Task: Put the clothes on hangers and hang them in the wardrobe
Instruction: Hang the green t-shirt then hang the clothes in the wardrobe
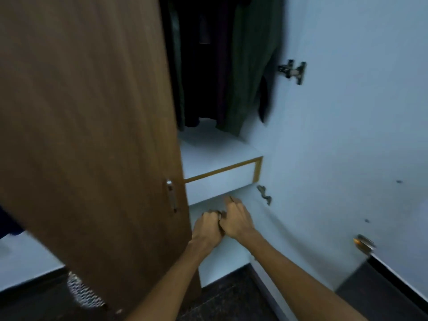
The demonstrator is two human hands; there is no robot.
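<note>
Bare white wardrobe shelf (208, 147)

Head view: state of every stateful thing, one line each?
brown wardrobe door: swung open, partly covering the opening
white door: open, hinges exposed
hanging clothes: on the rail inside, dark, blurred
drawer: closed
left hand: fingers curled, contents unclear
right hand: fingers curled, touching the left hand, contents unclear

Dim light — dark speckled floor (231, 297), pale wall (27, 256) at left.
</note>
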